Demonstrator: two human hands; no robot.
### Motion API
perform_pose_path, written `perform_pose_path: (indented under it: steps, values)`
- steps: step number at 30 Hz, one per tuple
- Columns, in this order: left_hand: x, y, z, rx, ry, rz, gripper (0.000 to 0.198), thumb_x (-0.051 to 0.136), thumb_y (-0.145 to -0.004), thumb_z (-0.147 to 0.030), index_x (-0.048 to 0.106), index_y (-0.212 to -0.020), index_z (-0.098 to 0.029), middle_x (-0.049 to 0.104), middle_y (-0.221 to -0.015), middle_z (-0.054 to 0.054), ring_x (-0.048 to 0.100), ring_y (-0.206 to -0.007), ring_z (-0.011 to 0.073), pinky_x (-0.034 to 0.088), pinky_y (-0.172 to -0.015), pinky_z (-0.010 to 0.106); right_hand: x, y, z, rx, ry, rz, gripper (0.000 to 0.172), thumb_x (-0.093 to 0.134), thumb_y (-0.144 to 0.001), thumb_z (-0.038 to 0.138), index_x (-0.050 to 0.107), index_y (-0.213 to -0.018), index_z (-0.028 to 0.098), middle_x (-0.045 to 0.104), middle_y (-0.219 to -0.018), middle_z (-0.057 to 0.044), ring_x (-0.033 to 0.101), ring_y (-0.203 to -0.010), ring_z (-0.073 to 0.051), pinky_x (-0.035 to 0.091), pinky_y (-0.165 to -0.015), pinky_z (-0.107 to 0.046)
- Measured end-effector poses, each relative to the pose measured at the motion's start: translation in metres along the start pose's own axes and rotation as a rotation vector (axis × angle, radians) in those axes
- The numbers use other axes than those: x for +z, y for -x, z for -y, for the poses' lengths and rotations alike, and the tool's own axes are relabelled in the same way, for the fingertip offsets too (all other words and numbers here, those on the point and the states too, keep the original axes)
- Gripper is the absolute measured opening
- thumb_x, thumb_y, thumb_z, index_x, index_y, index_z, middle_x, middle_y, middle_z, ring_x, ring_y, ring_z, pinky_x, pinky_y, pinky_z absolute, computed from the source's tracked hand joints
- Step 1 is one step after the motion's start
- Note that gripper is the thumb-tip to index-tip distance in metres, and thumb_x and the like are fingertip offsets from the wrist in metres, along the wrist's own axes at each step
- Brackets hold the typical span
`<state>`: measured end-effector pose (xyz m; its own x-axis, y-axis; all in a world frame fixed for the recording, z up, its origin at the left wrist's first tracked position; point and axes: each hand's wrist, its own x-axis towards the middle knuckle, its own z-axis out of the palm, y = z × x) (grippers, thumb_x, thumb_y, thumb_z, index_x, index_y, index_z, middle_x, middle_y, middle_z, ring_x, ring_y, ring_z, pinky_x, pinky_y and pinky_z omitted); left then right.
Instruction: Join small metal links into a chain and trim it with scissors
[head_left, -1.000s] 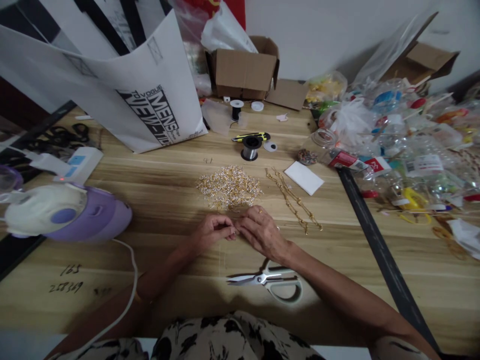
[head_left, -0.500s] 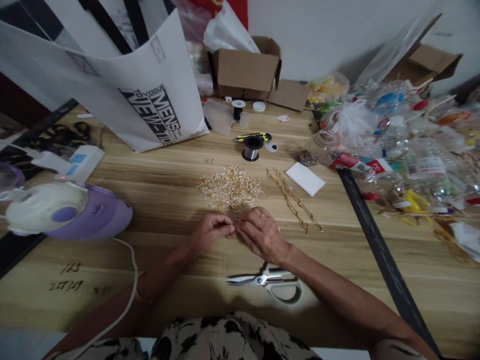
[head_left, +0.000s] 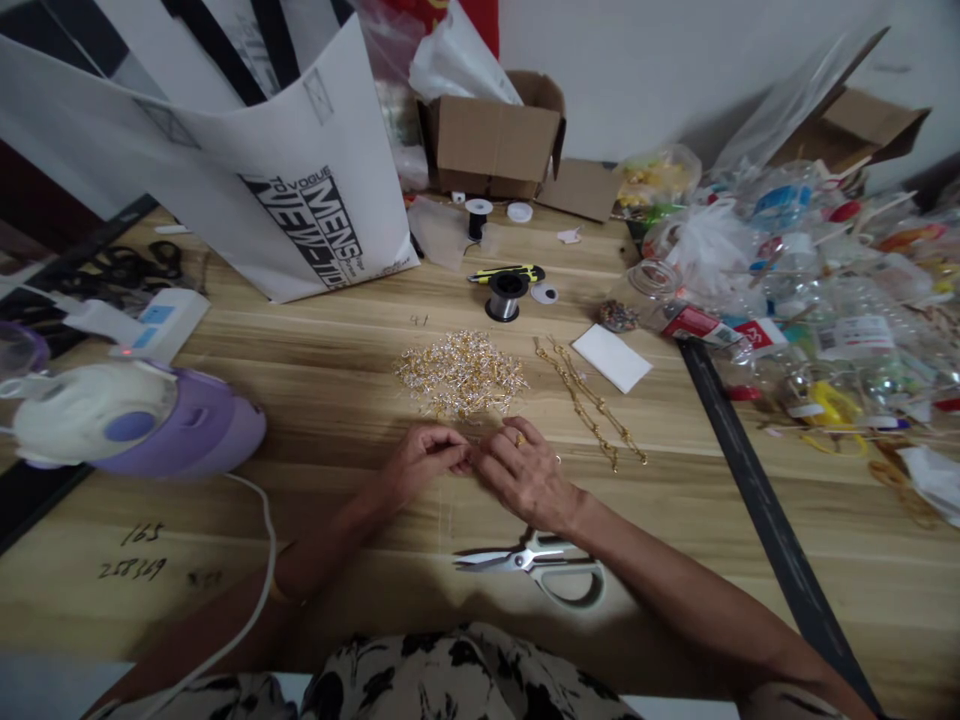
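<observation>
The wooden table (head_left: 315, 400) spread out on every side of the fingers, with a white paper bag (head_left: 285, 170) standing far beyond them to the left and a cardboard box (head_left: 491, 145) far beyond them at the wall. A purple and white appliance (head_left: 142, 425) lay well to the left of the fingers, and the scissors (head_left: 540, 565) lay just behind the right wrist, blades pointing left. The left hand (head_left: 420, 462) and right hand (head_left: 525, 475) met tip to tip, both resting low on the wood. The pile of small gold and clear pieces (head_left: 459, 373) sat just beyond the fingertips (head_left: 466, 458), near but not touched, and the gold chains (head_left: 589, 400) ran off to the right of the right hand's knuckles. Both hands' fingers were curled and pinched closed where they met; whatever they gripped was too small to make out. For fine joining work like this, it seemed best to keep both wrists planted on the table, hold the pinch light enough not to bend a part, and work close in front of the pile so a dropped piece would land among its fellows.
</observation>
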<state>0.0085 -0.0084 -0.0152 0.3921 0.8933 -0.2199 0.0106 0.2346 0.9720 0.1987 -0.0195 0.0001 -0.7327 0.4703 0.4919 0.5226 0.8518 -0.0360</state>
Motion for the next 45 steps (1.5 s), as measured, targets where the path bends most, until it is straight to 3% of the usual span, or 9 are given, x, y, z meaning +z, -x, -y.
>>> perform_pose_path:
  steps: [8, 17, 22, 28, 36, 41, 45]
  values:
    - [0.000, -0.001, 0.000, -0.002, -0.004, 0.018, 0.020, 0.068, -0.071, -0.032, 0.063, -0.065, -0.013, 0.062, -0.055, -0.001, 0.057, -0.053, 0.0101, 0.046, -0.056, 0.020, -0.001, -0.001, 0.000, -0.063, 0.008, -0.031, 0.022, 0.041, -0.093, 0.009, 0.062, -0.094, 0.012, 0.059, -0.081, -0.007, 0.049, -0.074, -0.017, 0.041, -0.087, -0.040]
    - [0.002, -0.001, -0.002, -0.059, 0.051, -0.022, 0.019, 0.071, -0.065, -0.029, 0.062, -0.066, -0.012, 0.063, -0.055, -0.001, 0.058, -0.052, 0.0102, 0.047, -0.055, 0.021, 0.003, 0.002, -0.003, -0.031, -0.089, -0.033, 0.018, 0.043, -0.092, 0.011, 0.061, -0.095, 0.013, 0.060, -0.083, -0.007, 0.050, -0.077, -0.017, 0.043, -0.085, -0.038]
    - [0.001, -0.001, -0.005, -0.065, 0.045, -0.057, 0.018, 0.073, -0.063, -0.026, 0.062, -0.066, -0.012, 0.065, -0.055, -0.001, 0.060, -0.052, 0.0106, 0.049, -0.055, 0.021, 0.006, 0.003, -0.003, 0.089, -0.263, -0.046, 0.015, 0.047, -0.091, 0.015, 0.061, -0.093, 0.015, 0.061, -0.087, -0.007, 0.052, -0.080, -0.017, 0.044, -0.081, -0.034]
    - [0.002, 0.001, -0.009, -0.033, -0.018, -0.062, 0.017, 0.071, -0.065, -0.027, 0.064, -0.068, -0.012, 0.067, -0.056, 0.001, 0.062, -0.052, 0.0115, 0.051, -0.055, 0.021, 0.003, -0.001, -0.001, 0.402, -0.707, -0.088, 0.017, 0.047, -0.093, 0.025, 0.062, -0.087, 0.017, 0.059, -0.080, -0.005, 0.055, -0.074, -0.014, 0.045, -0.069, -0.026]
    - [0.003, 0.001, -0.008, 0.007, -0.053, -0.046, 0.023, 0.071, -0.068, -0.034, 0.064, -0.071, -0.012, 0.069, -0.061, 0.003, 0.065, -0.053, 0.0131, 0.053, -0.053, 0.022, 0.007, -0.005, -0.004, 0.728, -1.083, -0.090, 0.026, 0.054, -0.088, 0.036, 0.059, -0.075, 0.014, 0.057, -0.072, -0.002, 0.052, -0.066, -0.012, 0.040, -0.061, -0.023]
    - [0.004, 0.001, -0.008, 0.021, -0.067, -0.055, 0.025, 0.073, -0.066, -0.035, 0.063, -0.072, -0.013, 0.070, -0.063, 0.004, 0.066, -0.053, 0.0140, 0.053, -0.051, 0.022, 0.009, -0.005, -0.005, 0.792, -1.217, -0.022, 0.028, 0.056, -0.085, 0.040, 0.058, -0.075, 0.014, 0.056, -0.068, 0.000, 0.049, -0.062, -0.011, 0.037, -0.058, -0.023]
    - [0.003, 0.001, -0.007, 0.033, -0.073, -0.060, 0.024, 0.073, -0.067, -0.035, 0.064, -0.072, -0.013, 0.070, -0.063, 0.003, 0.066, -0.052, 0.0139, 0.053, -0.051, 0.022, 0.009, -0.005, -0.005, 0.814, -1.244, -0.022, 0.021, 0.058, -0.083, 0.032, 0.059, -0.077, 0.013, 0.056, -0.070, 0.000, 0.049, -0.063, -0.010, 0.037, -0.059, -0.022]
